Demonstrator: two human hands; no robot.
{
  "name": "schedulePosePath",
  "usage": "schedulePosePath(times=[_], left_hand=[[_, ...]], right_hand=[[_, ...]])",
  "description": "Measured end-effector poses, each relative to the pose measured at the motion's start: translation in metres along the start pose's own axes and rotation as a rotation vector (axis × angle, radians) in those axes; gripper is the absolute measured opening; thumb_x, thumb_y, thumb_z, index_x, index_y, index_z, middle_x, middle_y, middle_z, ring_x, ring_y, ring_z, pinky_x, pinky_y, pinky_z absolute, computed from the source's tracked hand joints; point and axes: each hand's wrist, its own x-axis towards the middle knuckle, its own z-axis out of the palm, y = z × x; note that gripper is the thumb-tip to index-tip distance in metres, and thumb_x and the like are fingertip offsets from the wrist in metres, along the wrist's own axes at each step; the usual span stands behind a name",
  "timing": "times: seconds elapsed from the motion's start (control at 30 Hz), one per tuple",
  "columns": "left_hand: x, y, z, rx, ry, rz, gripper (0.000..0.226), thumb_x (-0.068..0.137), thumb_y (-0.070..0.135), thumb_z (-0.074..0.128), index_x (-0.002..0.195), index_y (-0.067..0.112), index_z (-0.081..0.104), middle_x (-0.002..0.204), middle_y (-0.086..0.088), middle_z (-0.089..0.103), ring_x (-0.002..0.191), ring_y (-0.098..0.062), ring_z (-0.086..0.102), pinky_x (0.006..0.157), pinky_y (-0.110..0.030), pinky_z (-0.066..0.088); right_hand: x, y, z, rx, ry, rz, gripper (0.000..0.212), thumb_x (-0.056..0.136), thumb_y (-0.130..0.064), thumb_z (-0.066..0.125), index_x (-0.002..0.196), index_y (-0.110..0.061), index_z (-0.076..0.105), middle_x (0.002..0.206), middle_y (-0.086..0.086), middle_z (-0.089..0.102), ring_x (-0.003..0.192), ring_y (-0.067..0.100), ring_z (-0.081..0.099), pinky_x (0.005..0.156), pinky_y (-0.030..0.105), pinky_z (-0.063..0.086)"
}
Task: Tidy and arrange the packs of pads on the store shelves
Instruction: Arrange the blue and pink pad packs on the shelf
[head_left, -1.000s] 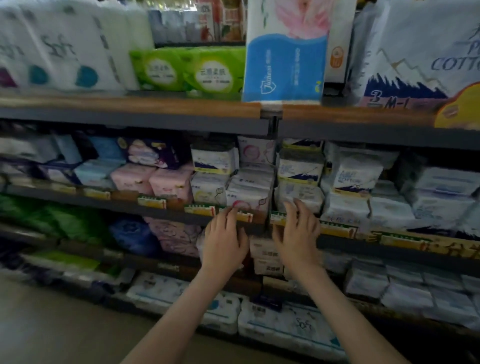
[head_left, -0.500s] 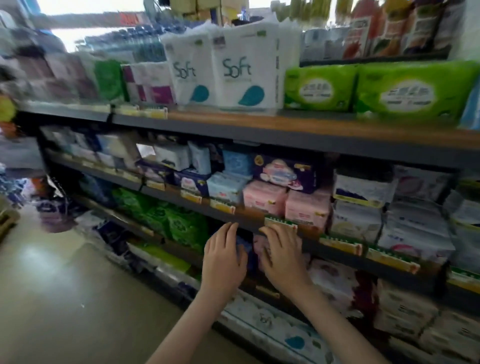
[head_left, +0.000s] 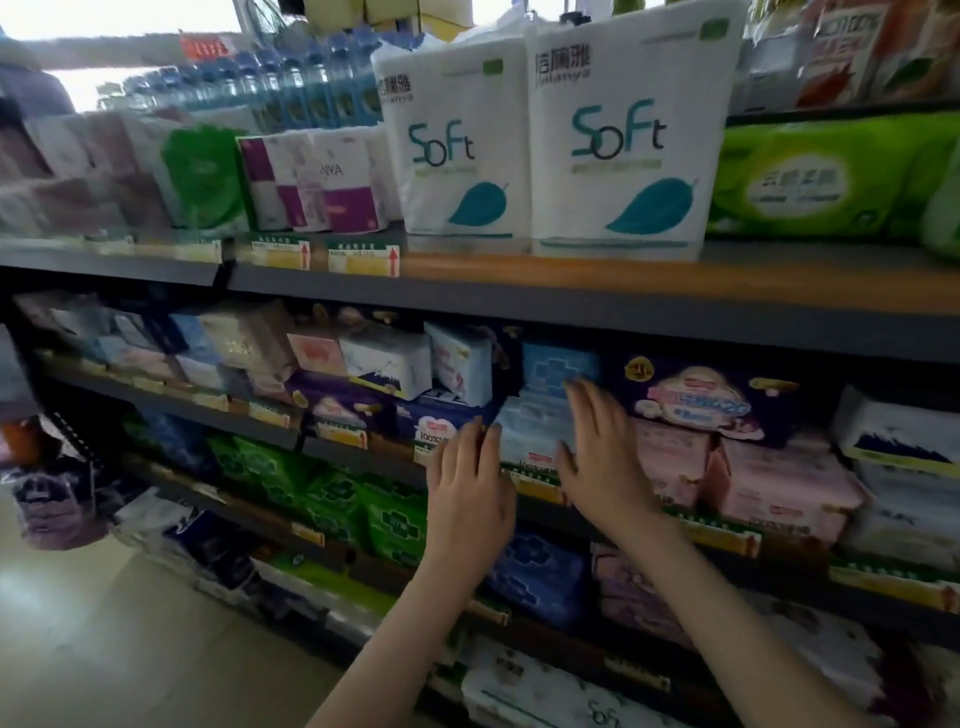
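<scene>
Packs of pads fill the middle shelf (head_left: 727, 538). A pale blue pack (head_left: 535, 431) lies at its front edge under a brighter blue pack (head_left: 556, 364). My left hand (head_left: 467, 493) is raised at the pale pack's left side, fingers straight, fingertips at its corner. My right hand (head_left: 605, 452) lies flat with straight fingers against the pale pack's right side. A dark purple pack (head_left: 711, 402) sits on pink packs (head_left: 779, 483) just right of my right hand. Dark blue packs (head_left: 436, 421) lie left of my left hand.
Tall white "Soft" tissue packs (head_left: 618, 140) and green packs (head_left: 831, 176) stand on the top shelf. Green packs (head_left: 358, 504) and blue and purple packs fill the shelf below. Price tags line the shelf edges. Floor (head_left: 104, 649) lies at the lower left.
My view and both hands have shifted left along the shelf. The hands rose from the shelf edge to the pale blue pack, and the right hand now lies against it.
</scene>
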Motion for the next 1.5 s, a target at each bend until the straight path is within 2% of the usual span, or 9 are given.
schedulePosePath(times=[0.23, 0.4, 0.6, 0.77, 0.93, 1.13, 1.27, 1.37, 1.5], left_hand=[[0.057, -0.033, 0.048, 0.037, -0.135, 0.092, 0.057, 0.087, 0.04, 0.041, 0.133, 0.007, 0.047, 0.136, -0.016, 0.051, 0.128, -0.031, 0.04, 0.102, -0.051, 0.038], [0.057, -0.047, 0.059, -0.046, -0.044, 0.175, 0.057, 0.09, 0.042, 0.04, 0.133, 0.006, 0.044, 0.136, -0.018, 0.051, 0.126, -0.031, 0.035, 0.104, -0.049, 0.027], [0.053, -0.074, 0.045, -0.229, 0.009, 0.257, 0.065, 0.083, 0.033, 0.055, 0.14, 0.01, 0.033, 0.14, -0.018, 0.044, 0.127, -0.032, 0.036, 0.104, -0.046, 0.025], [0.035, -0.112, 0.013, -0.694, -0.071, 0.266, 0.068, 0.087, 0.039, 0.051, 0.145, 0.016, 0.022, 0.148, -0.011, 0.033, 0.134, -0.025, 0.031, 0.109, -0.038, 0.021], [0.028, -0.17, -0.029, -1.172, -0.362, 0.062, 0.061, 0.082, 0.037, 0.063, 0.137, 0.031, 0.038, 0.137, 0.021, 0.042, 0.128, -0.007, 0.041, 0.106, -0.032, 0.037], [0.022, -0.255, -0.062, -1.503, -0.837, -0.47, 0.051, 0.077, 0.025, 0.076, 0.123, 0.024, 0.053, 0.118, 0.0, 0.064, 0.101, -0.023, 0.066, 0.077, -0.034, 0.056], [0.001, -0.309, -0.079, -1.478, -0.718, -0.668, 0.046, 0.079, 0.02, 0.072, 0.122, 0.016, 0.054, 0.116, -0.007, 0.062, 0.097, -0.023, 0.066, 0.073, -0.031, 0.056], [-0.011, -0.355, -0.096, -1.475, -0.505, -0.836, 0.042, 0.076, 0.021, 0.068, 0.117, 0.017, 0.056, 0.108, -0.006, 0.064, 0.089, -0.02, 0.068, 0.068, -0.03, 0.056], [-0.026, -0.428, -0.117, -1.55, -0.26, -0.958, 0.046, 0.07, 0.023, 0.074, 0.113, 0.018, 0.058, 0.103, -0.008, 0.066, 0.089, -0.022, 0.068, 0.07, -0.033, 0.056]], right_hand=[[0.059, 0.007, 0.031, -0.305, -0.197, 0.145, 0.082, 0.093, -0.03, 0.048, 0.149, -0.011, -0.008, 0.158, 0.009, 0.0, 0.142, 0.027, 0.002, 0.114, 0.042, 0.01], [0.058, -0.004, 0.031, -0.479, 0.007, 0.143, 0.109, 0.055, -0.02, 0.083, 0.145, -0.008, 0.023, 0.128, 0.02, 0.051, 0.104, 0.031, 0.032, 0.078, 0.043, 0.044], [0.048, -0.031, 0.025, -0.712, 0.091, 0.269, 0.096, 0.029, -0.031, 0.091, 0.115, -0.01, 0.054, 0.103, 0.01, 0.046, 0.086, 0.026, 0.034, 0.07, 0.035, 0.026], [0.007, -0.085, 0.022, -0.539, 0.345, 0.071, 0.071, 0.059, -0.042, 0.072, 0.115, -0.009, 0.044, 0.111, 0.009, 0.039, 0.104, 0.029, 0.037, 0.091, 0.044, 0.028], [0.014, -0.144, 0.035, 0.237, -0.035, 0.233, 0.074, 0.066, -0.043, 0.081, 0.123, -0.017, 0.044, 0.113, -0.002, 0.053, 0.104, 0.006, 0.048, 0.089, 0.021, 0.038], [0.052, -0.188, 0.072, 0.647, -0.513, 0.378, 0.085, 0.056, -0.053, 0.073, 0.133, -0.038, 0.04, 0.123, -0.015, 0.05, 0.108, 0.003, 0.055, 0.083, 0.017, 0.046], [0.08, -0.231, 0.114, 0.718, -0.686, 0.243, 0.068, 0.062, -0.055, 0.068, 0.121, -0.052, 0.035, 0.121, -0.03, 0.042, 0.104, -0.01, 0.051, 0.078, 0.011, 0.047], [0.097, -0.268, 0.155, 0.708, -0.637, 0.179, 0.068, 0.065, -0.06, 0.062, 0.126, -0.042, 0.038, 0.118, -0.029, 0.039, 0.108, -0.006, 0.047, 0.08, 0.009, 0.043], [0.12, -0.319, 0.212, 0.759, -0.647, 0.211, 0.075, 0.064, -0.062, 0.063, 0.13, -0.03, 0.045, 0.126, -0.01, 0.047, 0.112, 0.007, 0.051, 0.093, 0.031, 0.048]])
